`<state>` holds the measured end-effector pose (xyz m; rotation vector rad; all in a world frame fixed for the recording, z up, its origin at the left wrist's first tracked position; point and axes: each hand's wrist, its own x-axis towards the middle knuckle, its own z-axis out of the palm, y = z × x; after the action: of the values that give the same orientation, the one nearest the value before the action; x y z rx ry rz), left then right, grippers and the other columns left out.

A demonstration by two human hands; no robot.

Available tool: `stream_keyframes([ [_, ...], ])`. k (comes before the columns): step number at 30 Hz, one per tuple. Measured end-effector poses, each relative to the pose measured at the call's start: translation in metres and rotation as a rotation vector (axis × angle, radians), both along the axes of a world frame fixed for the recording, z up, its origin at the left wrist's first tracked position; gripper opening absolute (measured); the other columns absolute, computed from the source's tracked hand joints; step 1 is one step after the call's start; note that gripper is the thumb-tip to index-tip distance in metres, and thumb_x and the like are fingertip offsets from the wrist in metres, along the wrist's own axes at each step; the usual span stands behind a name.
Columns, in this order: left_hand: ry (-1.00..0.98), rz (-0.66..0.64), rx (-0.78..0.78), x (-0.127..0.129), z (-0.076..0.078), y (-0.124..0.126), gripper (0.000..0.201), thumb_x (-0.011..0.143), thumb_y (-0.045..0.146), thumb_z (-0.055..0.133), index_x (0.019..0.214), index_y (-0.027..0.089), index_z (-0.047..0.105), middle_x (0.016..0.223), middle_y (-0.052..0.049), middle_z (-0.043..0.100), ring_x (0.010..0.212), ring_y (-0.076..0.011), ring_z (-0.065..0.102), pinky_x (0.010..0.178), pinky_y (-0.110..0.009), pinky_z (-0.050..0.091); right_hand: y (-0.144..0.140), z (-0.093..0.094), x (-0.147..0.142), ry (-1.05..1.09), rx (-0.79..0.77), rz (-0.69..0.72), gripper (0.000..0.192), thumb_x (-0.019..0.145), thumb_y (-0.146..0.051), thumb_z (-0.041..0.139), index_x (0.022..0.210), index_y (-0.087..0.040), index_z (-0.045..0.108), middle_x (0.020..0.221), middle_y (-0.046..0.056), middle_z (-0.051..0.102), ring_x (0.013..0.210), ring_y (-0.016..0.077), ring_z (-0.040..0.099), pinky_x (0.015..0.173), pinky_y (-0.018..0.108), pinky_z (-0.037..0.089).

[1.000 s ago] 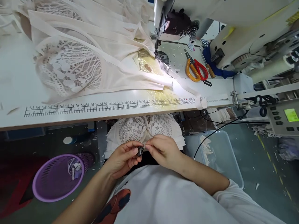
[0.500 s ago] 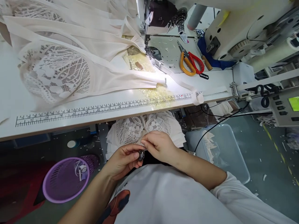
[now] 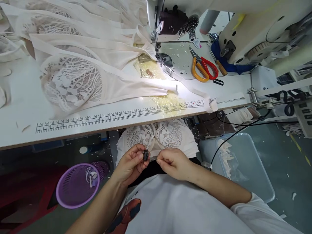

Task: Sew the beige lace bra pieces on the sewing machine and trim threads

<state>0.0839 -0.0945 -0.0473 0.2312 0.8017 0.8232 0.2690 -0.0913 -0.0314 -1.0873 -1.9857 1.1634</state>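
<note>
Over my lap, below the table edge, my left hand (image 3: pixel 130 162) pinches a small dark metal bobbin (image 3: pixel 146 155). A thin white thread (image 3: pixel 153 158) runs from the bobbin to my right hand (image 3: pixel 173 162), which pinches it a short way to the right. Behind both hands a pile of cream lace garment pieces (image 3: pixel 158 137) lies on my lap. On the white table (image 3: pixel 21 130) cream lace garments (image 3: pixel 73 78) trail toward the needle of the sewing machine (image 3: pixel 243 29).
A printed ruler (image 3: pixel 122 114) runs along the table's front edge. Orange and red scissors (image 3: pixel 203 68) and a razor blade (image 3: pixel 218 83) lie by the machine. A purple basket (image 3: pixel 78 185) stands on the floor at left, a clear plastic bin (image 3: pixel 241 165) at right.
My right hand has drawn away to the right of the bobbin, showing a short stretch of thread between the hands. The view has shifted slightly.
</note>
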Motion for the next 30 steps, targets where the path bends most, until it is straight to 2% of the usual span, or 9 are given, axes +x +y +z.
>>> stream_keyframes([
  [5, -0.069, -0.153, 0.028, 0.005, 0.000, -0.006, 0.028, 0.062, 0.027, 0.082, 0.077, 0.017, 0.060, 0.060, 0.001, 0.063, 0.047, -0.0062, 0.056, 0.044, -0.011, 0.043, 0.003, -0.009, -0.005, 0.032, -0.123, -0.087, 0.018, 0.079, -0.016, 0.046, 0.062, -0.019, 0.047, 0.052, -0.005, 0.043, 0.048, 0.0092, 0.041, 0.048, 0.019, 0.033],
  [9, -0.114, -0.245, 0.033, 0.007, -0.003, -0.008, 0.028, 0.064, 0.027, 0.081, 0.078, 0.017, 0.060, 0.060, 0.001, 0.064, 0.046, -0.0064, 0.057, 0.043, -0.011, 0.042, 0.008, -0.004, -0.002, 0.056, -0.070, -0.161, 0.018, 0.082, -0.018, 0.046, 0.065, -0.019, 0.049, 0.054, -0.005, 0.045, 0.051, 0.0091, 0.043, 0.052, 0.019, 0.036],
  [14, -0.163, -0.276, 0.065, 0.008, -0.005, -0.006, 0.023, 0.068, 0.028, 0.078, 0.079, 0.018, 0.060, 0.061, 0.001, 0.064, 0.045, -0.0048, 0.055, 0.045, -0.011, 0.042, 0.007, 0.004, 0.002, 0.082, 0.015, -0.202, 0.018, 0.084, -0.018, 0.047, 0.066, -0.018, 0.051, 0.056, -0.004, 0.049, 0.053, 0.0087, 0.045, 0.053, 0.019, 0.037],
  [20, -0.030, -0.229, 0.105, 0.004, -0.004, -0.006, 0.025, 0.066, 0.029, 0.080, 0.086, 0.020, 0.069, 0.064, 0.001, 0.063, 0.046, -0.0063, 0.056, 0.043, -0.013, 0.043, 0.005, 0.017, 0.010, 0.086, 0.066, -0.219, 0.016, 0.085, -0.017, 0.049, 0.069, -0.017, 0.054, 0.056, -0.004, 0.049, 0.052, 0.0085, 0.045, 0.052, 0.019, 0.038],
  [23, 0.089, -0.221, 0.160, 0.001, -0.006, -0.005, 0.021, 0.066, 0.030, 0.079, 0.083, 0.020, 0.070, 0.061, 0.001, 0.064, 0.049, -0.0090, 0.059, 0.046, -0.016, 0.046, 0.005, 0.026, 0.014, 0.105, 0.061, -0.144, 0.017, 0.086, -0.017, 0.048, 0.070, -0.017, 0.053, 0.058, -0.004, 0.051, 0.053, 0.0085, 0.047, 0.054, 0.018, 0.039],
  [26, 0.316, -0.186, 0.269, 0.000, -0.008, -0.003, 0.021, 0.066, 0.029, 0.078, 0.082, 0.019, 0.069, 0.060, 0.000, 0.066, 0.056, -0.0127, 0.063, 0.053, -0.021, 0.052, 0.004, 0.031, 0.014, 0.116, 0.026, 0.024, 0.017, 0.087, -0.016, 0.047, 0.071, -0.018, 0.053, 0.060, -0.003, 0.054, 0.055, 0.0088, 0.049, 0.056, 0.018, 0.041],
  [28, 0.453, -0.102, 0.327, 0.000, -0.007, -0.001, 0.021, 0.067, 0.029, 0.077, 0.082, 0.019, 0.068, 0.066, -0.002, 0.069, 0.059, -0.0132, 0.064, 0.057, -0.024, 0.054, 0.001, 0.029, 0.012, 0.103, 0.003, 0.134, 0.018, 0.087, -0.017, 0.046, 0.070, -0.018, 0.053, 0.059, -0.002, 0.054, 0.056, 0.0094, 0.050, 0.057, 0.019, 0.042],
  [30, 0.478, 0.021, 0.330, 0.001, -0.003, 0.000, 0.022, 0.066, 0.030, 0.078, 0.082, 0.020, 0.067, 0.074, -0.003, 0.071, 0.062, -0.0141, 0.065, 0.060, -0.025, 0.056, -0.003, 0.023, 0.007, 0.088, -0.007, 0.208, 0.018, 0.087, -0.018, 0.046, 0.071, -0.017, 0.055, 0.060, -0.001, 0.056, 0.057, 0.0103, 0.050, 0.058, 0.020, 0.043],
])
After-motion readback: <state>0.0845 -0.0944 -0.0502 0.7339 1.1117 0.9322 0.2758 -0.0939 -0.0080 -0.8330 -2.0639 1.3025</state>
